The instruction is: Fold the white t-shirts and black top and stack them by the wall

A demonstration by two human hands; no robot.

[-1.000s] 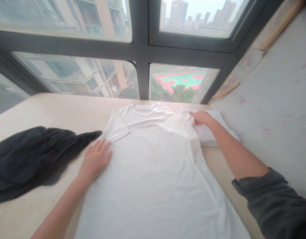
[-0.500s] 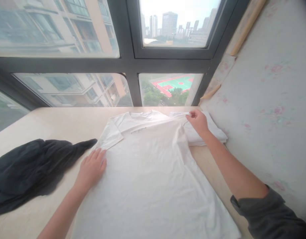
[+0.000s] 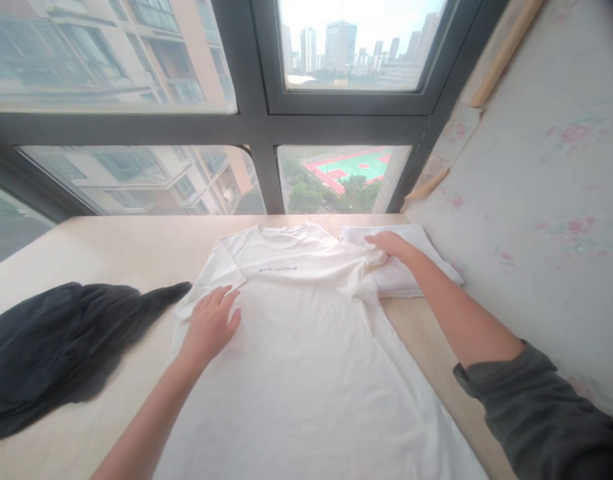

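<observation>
A white T-shirt (image 3: 296, 347) lies spread over the pale surface, its collar toward the window and dark lettering across the chest. My left hand (image 3: 214, 323) is over the shirt's left side, just below the sleeve, with its fingers apart and nothing in them. At the shirt's right sleeve, my right hand (image 3: 389, 245) has its fingers closed together on the bunched white fabric. Folded white cloth (image 3: 404, 277) lies beneath and beside that hand, partly hidden by it and the sleeve.
A crumpled black garment (image 3: 71, 340) lies on the pale surface (image 3: 136, 247) at the left. Dark window frames (image 3: 186, 130) rise along the back, and a flowered wall (image 3: 536, 220) stands close on the right.
My left hand has moved right and slightly up, onto the shirt. My right hand has come slightly down, and the fabric near the right sleeve is more bunched.
</observation>
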